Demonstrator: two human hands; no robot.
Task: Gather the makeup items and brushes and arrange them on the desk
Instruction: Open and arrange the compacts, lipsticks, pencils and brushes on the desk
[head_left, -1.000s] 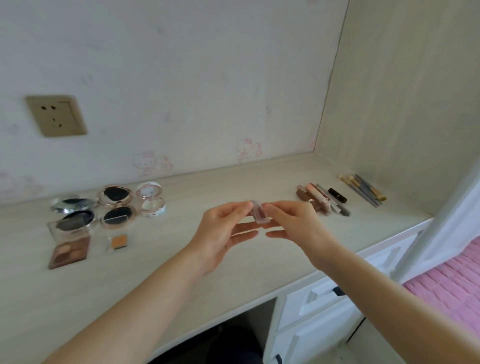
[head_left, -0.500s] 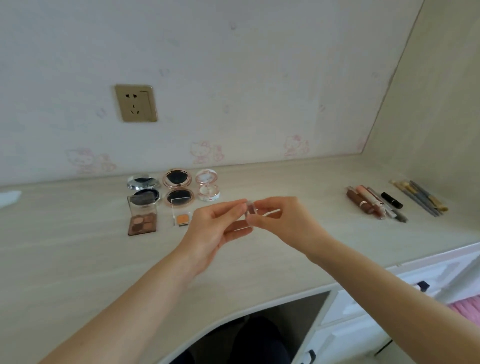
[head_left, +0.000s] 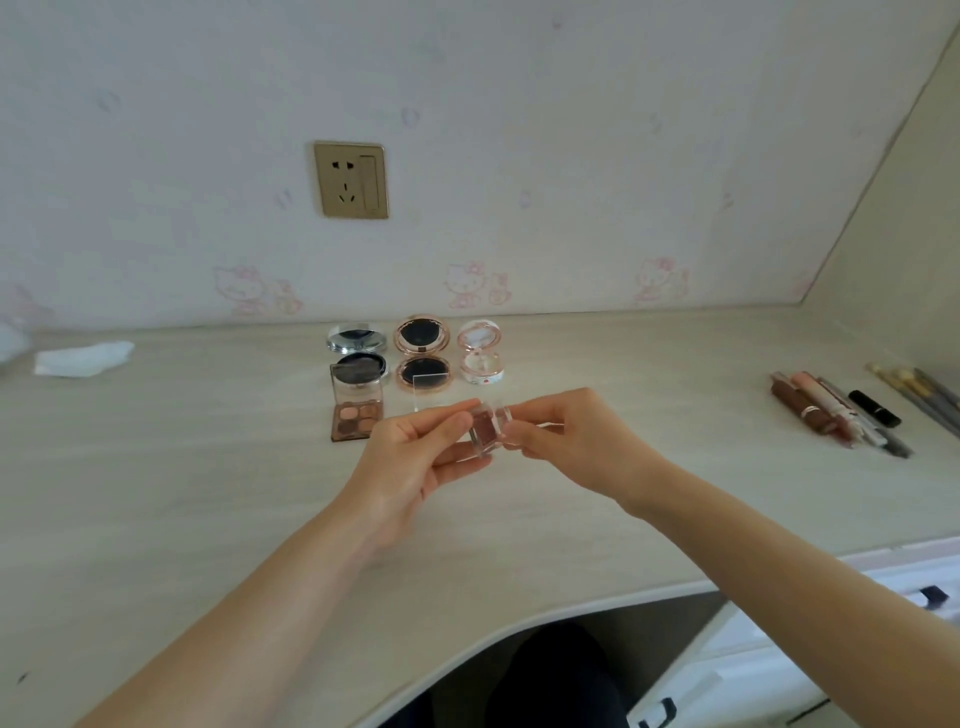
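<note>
Between the two sets of fingertips, lifted off the desk (head_left: 171, 519), sat a tiny clear eyeshadow case (head_left: 485, 431) with a reddish-brown pan inside. The left hand (head_left: 415, 462) pinched it from its side, thumb on top and the other fingers curled underneath, and the right hand (head_left: 576, 447) pinched the opposite edge, fingers bent around it. So both hands were clamped on the same little case, tilted a bit, with its see-through lid looking partly swung toward the right fingers. Couldn't really tell how far it was open, the plastic was too clear.

Just past the left fingertips was the rest of the compact stuff, all lying on the desk. An open four-pan brown palette (head_left: 356, 413) was closest to the left knuckles, with a silver round compact (head_left: 357, 351) open right behind it. Next over was a rose-gold compact (head_left: 422, 358), also open, and a clear square lid (head_left: 431, 392) stood up in front of it, right behind the left fingertips. Then a small pink-and-white compact (head_left: 481, 358), open too, sat just beyond the held case.

Well off past the right hand lay a row of lip tubes and pencils (head_left: 831, 415) side by side, and a few brushes (head_left: 919, 389) just further out by the side panel. Way out beyond the left hand was a crumpled white tissue (head_left: 83, 357). A gold wall socket (head_left: 351, 180) was up on the cartoon-cat wallpaper.
</note>
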